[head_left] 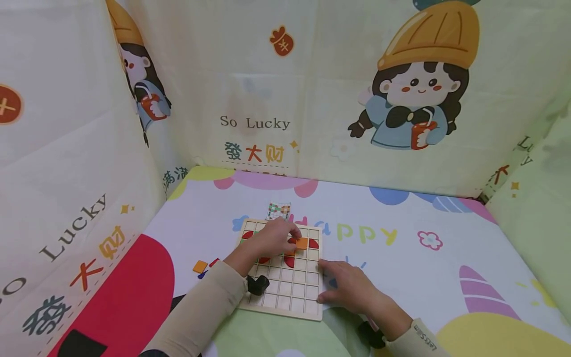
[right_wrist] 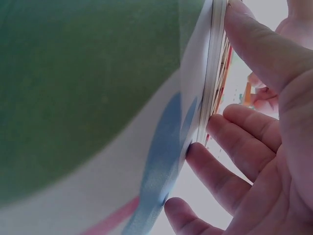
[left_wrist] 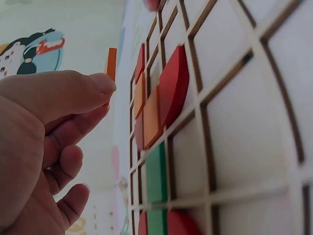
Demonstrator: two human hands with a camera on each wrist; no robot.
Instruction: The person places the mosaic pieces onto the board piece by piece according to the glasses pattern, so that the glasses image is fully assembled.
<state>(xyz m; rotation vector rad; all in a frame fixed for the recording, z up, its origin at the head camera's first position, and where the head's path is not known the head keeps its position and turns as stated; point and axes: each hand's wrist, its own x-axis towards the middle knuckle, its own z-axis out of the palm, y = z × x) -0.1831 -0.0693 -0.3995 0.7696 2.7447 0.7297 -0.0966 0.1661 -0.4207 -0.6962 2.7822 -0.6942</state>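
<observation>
My left hand (head_left: 276,238) pinches an orange square tile (left_wrist: 112,63) between thumb and fingers, just over the upper right part of a wooden grid board (head_left: 284,289). In the left wrist view the tile stands edge-on, apart from the board's surface. Red curved pieces (left_wrist: 174,85), an orange tile (left_wrist: 152,116) and a green piece (left_wrist: 156,174) sit in the grid's cells. My right hand (head_left: 350,285) touches the board's right side with thumb and fingertips, its fingers loosely extended. The left hand and forearm hide part of the board's upper left.
Left of the board lie a loose orange tile (head_left: 199,267), a blue piece (head_left: 202,274) and a red piece (head_left: 214,262), partly behind the left sleeve. A small patterned card (head_left: 278,210) lies beyond the board's far edge. Printed cloth walls (head_left: 321,99) enclose the table.
</observation>
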